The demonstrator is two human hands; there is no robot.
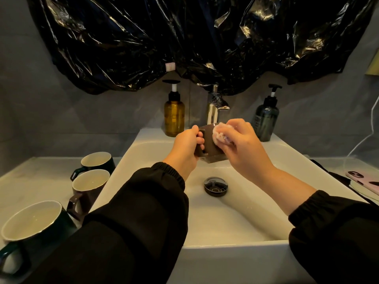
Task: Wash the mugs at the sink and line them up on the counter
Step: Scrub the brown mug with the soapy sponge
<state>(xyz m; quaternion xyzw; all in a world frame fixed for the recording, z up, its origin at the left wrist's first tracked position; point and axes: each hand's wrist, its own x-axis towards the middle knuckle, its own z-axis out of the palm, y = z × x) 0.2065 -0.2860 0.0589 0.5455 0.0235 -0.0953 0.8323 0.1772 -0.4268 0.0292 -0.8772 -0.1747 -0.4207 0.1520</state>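
Over the sink [225, 250], your left grip [187, 141] is curled round the handle of the brown mug [209, 140]; your right grip [244, 149] clutches a pink sponge [220, 135] against its side.

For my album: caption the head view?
Left hand holds brown ceramic mug over white sink; right hand presses pink sponge against it.

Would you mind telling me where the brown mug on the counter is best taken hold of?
By its handle, coming from the near side: the brown mug stands upright, handle pointing toward the front edge, and the sink wall crowds its right.
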